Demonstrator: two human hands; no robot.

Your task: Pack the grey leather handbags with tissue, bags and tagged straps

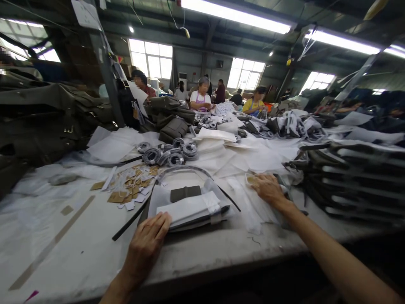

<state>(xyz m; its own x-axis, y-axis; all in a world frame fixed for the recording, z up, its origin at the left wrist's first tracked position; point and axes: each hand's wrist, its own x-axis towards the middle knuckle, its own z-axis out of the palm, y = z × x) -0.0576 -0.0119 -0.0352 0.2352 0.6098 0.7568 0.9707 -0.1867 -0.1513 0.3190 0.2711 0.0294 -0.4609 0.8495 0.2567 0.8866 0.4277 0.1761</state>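
A dark olive bag (186,193) lies on the table before me, with folded white wrapping (190,209) over its front and a dark strap (125,226) looped behind it. My left hand (148,238) grips the bag's lower left edge, fingers bent together over the wrapping. To the right, my right hand (268,190) is closed at a small pale item with a yellowish middle (251,179); its kind is unclear. Thin translucent plastic strips (245,207) lie below and beside that hand. The undersides of both hands are hidden.
Brown and white tags (129,185) lie left of the bag, with coiled wrapped straps (171,154) behind. White sheets (221,154) cover the middle. A tall stack of dark bags (363,181) stands right, more bags (47,118) left. Several people (202,99) sit across the table.
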